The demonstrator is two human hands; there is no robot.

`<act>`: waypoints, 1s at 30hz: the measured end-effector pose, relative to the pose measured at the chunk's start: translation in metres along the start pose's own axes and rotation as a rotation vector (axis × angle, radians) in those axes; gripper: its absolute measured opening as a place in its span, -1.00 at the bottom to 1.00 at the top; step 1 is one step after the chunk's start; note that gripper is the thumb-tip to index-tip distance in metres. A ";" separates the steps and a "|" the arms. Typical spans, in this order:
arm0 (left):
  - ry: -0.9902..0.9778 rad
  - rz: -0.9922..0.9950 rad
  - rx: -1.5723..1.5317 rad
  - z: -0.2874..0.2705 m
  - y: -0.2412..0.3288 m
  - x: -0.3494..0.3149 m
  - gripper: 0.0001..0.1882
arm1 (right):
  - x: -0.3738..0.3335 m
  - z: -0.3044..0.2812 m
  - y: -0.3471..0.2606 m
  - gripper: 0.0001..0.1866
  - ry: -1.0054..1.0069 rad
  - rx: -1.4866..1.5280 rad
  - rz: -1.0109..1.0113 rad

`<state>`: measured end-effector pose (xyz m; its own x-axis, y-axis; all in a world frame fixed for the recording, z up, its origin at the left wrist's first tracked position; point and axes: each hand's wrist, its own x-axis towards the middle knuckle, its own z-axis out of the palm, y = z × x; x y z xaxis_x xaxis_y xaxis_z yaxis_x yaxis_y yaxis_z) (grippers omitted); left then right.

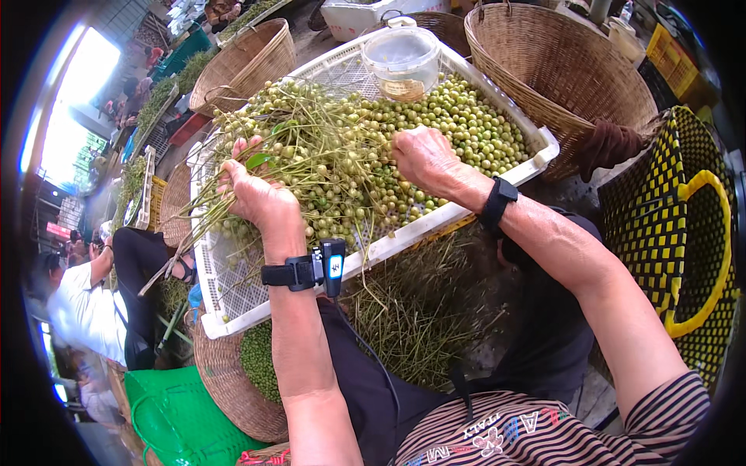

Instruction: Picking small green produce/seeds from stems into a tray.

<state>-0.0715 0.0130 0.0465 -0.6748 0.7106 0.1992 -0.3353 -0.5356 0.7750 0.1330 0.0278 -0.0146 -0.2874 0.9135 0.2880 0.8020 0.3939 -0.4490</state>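
Observation:
A white mesh tray (373, 252) lies in front of me, loaded with small round green fruit. On its left side is a tangle of fruit still on thin stems (311, 140); loose green fruit (482, 124) covers the right side. My left hand (260, 194) is closed round several stems at the tray's left, beside a green leaf (258, 161). Over the middle of the fruit, my right hand (427, 161) has its fingers curled in; whatever they hold is hidden. Toward the tray's far side stands a clear plastic tub (400, 58).
Wicker baskets (544, 70) stand beyond the tray. At right is a black and yellow woven basket (660, 225). Bare stems (420, 303) lie below the tray. A green bag (183, 412) and a basket of smaller green fruit (260, 361) are at lower left, near a seated person (89, 299).

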 end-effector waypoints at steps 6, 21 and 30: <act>0.003 0.041 -0.039 -0.009 0.001 0.010 -0.74 | -0.004 0.002 0.031 -0.78 0.283 -0.188 -0.345; -0.003 0.019 0.041 -0.005 -0.002 0.003 -0.74 | -0.001 -0.001 -0.037 -0.72 -0.414 1.828 0.492; 0.008 0.003 0.030 0.001 -0.002 -0.002 -0.73 | -0.004 -0.011 -0.032 -0.87 -0.324 1.845 0.532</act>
<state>-0.0684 0.0130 0.0447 -0.6812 0.7052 0.1967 -0.3137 -0.5239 0.7919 0.1138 0.0108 0.0078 -0.4831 0.8525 -0.1997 -0.5584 -0.4757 -0.6797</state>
